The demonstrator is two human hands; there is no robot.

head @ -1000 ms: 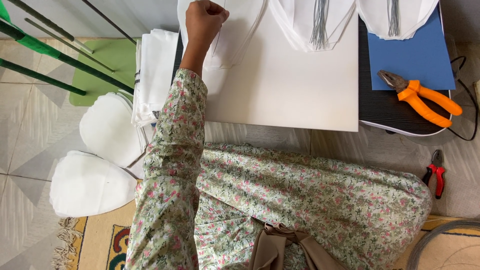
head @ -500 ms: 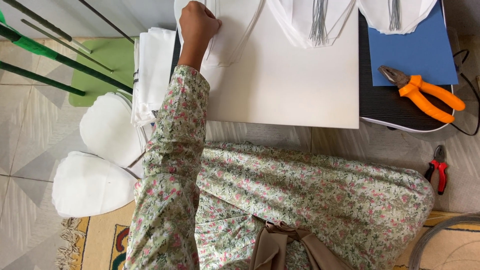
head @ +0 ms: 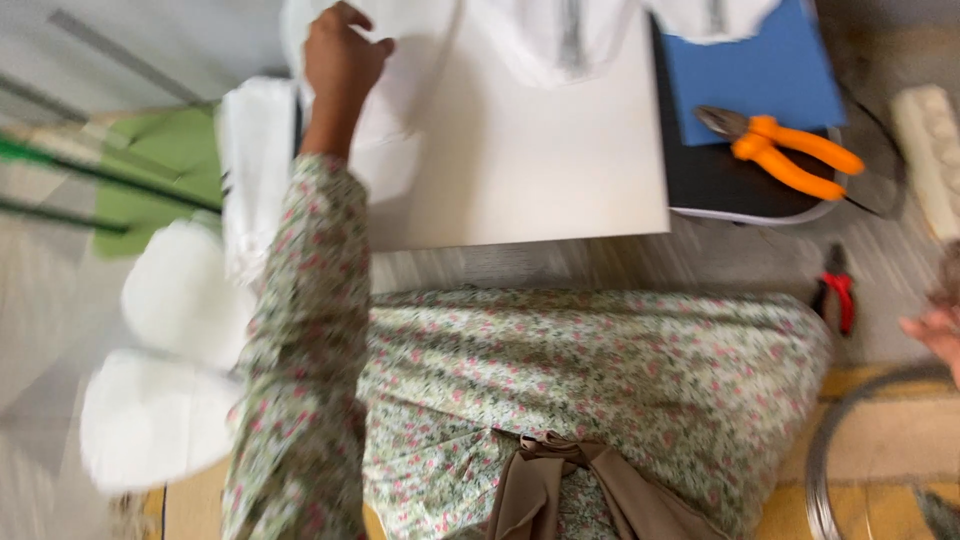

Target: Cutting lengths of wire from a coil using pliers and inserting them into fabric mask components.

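The white petal-shaped fabric piece [head: 400, 70] lay at the far left corner of the white board [head: 540, 170], and my left hand [head: 338, 60] rested on its edge, fingers curled with the thumb pressed toward them, as if pinching the cloth's rim; the picture was blurred, so I could not tell for sure whether I had it gripped or only pinned flat. My arm in its floral sleeve [head: 300, 330] stretched straight out to reach it, since the piece sat at the board's far side from my lap.

Beyond the board's far edge more white cut pieces [head: 560, 35] lay with grey strands on them, kept within reach. To the right of the board a blue sheet [head: 750, 70] covered part of the dark table [head: 710, 180], and the orange-handled pliers [head: 785, 152] lay across both, jaws pointing toward the board. Below that, on the floor, small red-handled cutters [head: 838, 295] lay near my knee. Left of the board sat a folded white stack [head: 255, 160], a green sheet [head: 160, 170], and two white padded shapes [head: 170, 350].

My right hand [head: 935, 330] showed only at the frame's right edge, well apart from the board; how open its fingers were I could not tell.
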